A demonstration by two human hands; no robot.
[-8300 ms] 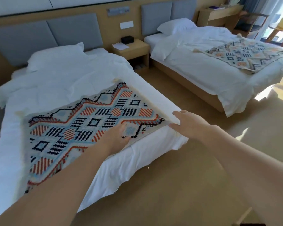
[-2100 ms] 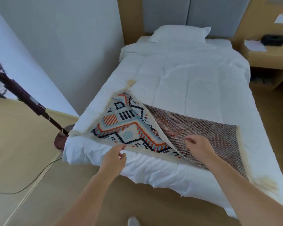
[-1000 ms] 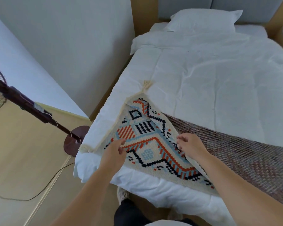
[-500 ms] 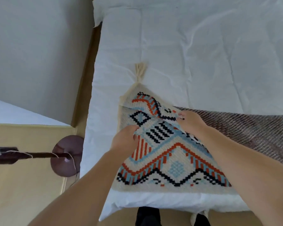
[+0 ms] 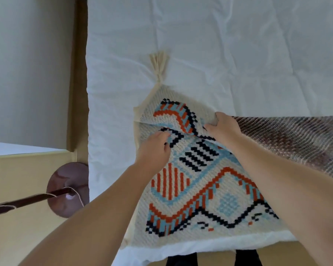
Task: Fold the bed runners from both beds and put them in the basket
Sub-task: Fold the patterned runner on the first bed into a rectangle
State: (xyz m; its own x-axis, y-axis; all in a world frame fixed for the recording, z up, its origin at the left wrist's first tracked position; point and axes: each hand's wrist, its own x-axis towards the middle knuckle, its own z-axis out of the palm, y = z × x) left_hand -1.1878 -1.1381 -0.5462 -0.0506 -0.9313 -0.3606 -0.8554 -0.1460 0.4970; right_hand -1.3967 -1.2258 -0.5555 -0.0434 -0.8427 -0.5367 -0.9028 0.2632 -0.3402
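Note:
A woven bed runner (image 5: 200,189) with an orange, blue and black pattern lies across the foot of the white bed (image 5: 200,45). Its right part is folded over, showing the brownish underside (image 5: 296,143). A cream tassel (image 5: 159,64) sticks out from its far left corner. My left hand (image 5: 155,148) pinches a raised fold of the runner near that corner. My right hand (image 5: 222,127) grips the runner's far edge beside it, fingers curled under the cloth. No basket is in view.
A dark round fan base (image 5: 67,189) with its pole and cord stands on the floor left of the bed. A wooden bed frame edge (image 5: 78,73) and a grey wall (image 5: 27,64) lie to the left. My dark trouser legs (image 5: 181,261) show below the bed's foot.
Over the last second the view tilted down and closer. Both hands slid toward the runner's far left corner and lifted a fold of it there.

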